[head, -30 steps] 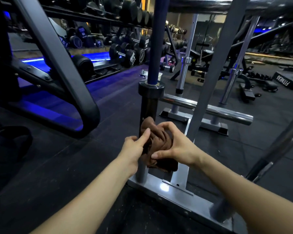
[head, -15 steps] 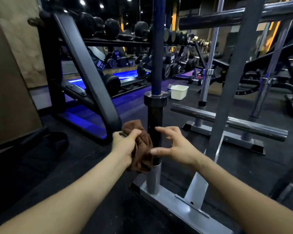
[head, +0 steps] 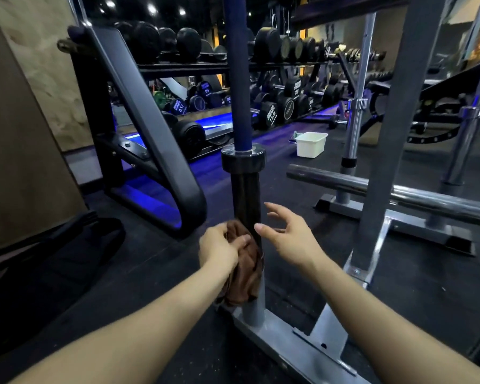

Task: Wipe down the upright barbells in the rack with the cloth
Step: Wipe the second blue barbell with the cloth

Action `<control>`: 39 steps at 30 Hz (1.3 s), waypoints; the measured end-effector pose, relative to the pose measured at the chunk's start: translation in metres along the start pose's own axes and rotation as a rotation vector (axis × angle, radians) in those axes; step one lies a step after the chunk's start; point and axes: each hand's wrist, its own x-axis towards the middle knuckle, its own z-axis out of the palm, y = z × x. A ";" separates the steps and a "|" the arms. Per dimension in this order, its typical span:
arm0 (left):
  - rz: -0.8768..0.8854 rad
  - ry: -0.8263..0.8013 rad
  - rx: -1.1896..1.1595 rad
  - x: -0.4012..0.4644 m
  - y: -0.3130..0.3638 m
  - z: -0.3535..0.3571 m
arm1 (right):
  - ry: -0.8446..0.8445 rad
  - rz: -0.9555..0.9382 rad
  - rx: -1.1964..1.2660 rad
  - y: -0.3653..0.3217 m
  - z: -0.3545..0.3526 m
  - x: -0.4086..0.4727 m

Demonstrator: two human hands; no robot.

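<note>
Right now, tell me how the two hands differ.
The left hand grips the brown cloth with curled fingers; the right hand holds nothing, its fingers spread. The left hand presses the cloth against the left side of the barbell sleeve; the right hand hovers just right of it, seemingly not touching. Both are bare and sit low on the sleeve.

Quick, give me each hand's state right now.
Left hand: grips the brown cloth beside the upright barbell.
Right hand: open, fingers spread, holding nothing.
</note>
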 end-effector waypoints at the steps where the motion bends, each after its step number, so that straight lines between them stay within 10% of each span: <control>1: 0.005 0.018 -0.043 0.002 0.001 -0.001 | 0.010 0.007 0.008 0.003 -0.001 0.001; 7: 0.172 0.215 -0.214 0.023 0.036 -0.022 | 0.084 0.019 0.027 0.009 -0.003 0.010; 20: 0.156 -0.156 0.091 0.018 -0.029 0.000 | -0.066 0.139 -0.098 0.054 0.015 -0.002; 39: 0.373 -0.056 -0.040 -0.031 -0.020 -0.007 | -0.055 0.160 -0.050 0.059 0.007 -0.010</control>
